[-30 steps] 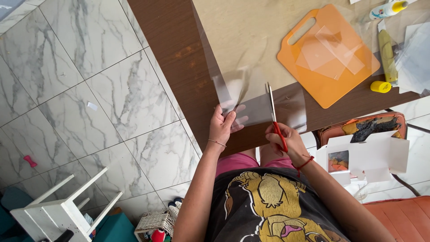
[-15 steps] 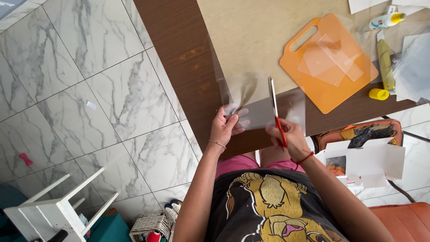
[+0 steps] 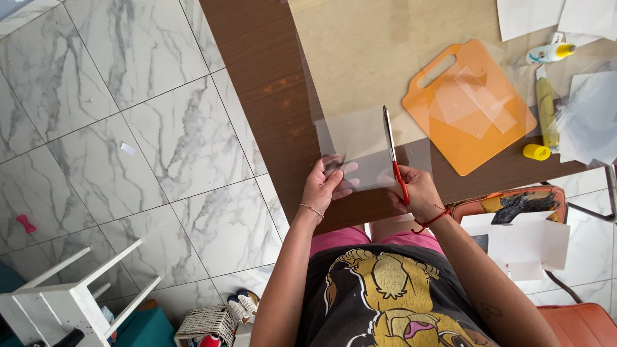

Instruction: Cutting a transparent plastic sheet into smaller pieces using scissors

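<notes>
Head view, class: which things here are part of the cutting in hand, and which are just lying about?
In hand:
clear plastic sheet, held by the left hand
red-handled scissors, in the right hand

Lying about:
orange cutting board with clear offcuts
yellow-capped glue bottle
yellow cap
white papers
white stool

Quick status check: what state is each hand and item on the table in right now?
Left hand: pinching the clear plastic sheet, held flat.
Right hand: gripping the scissors, blades nearly shut, cutting the sheet.
Orange cutting board: flat, clear offcuts on it.
Glue bottle: lying down, capped.
</notes>
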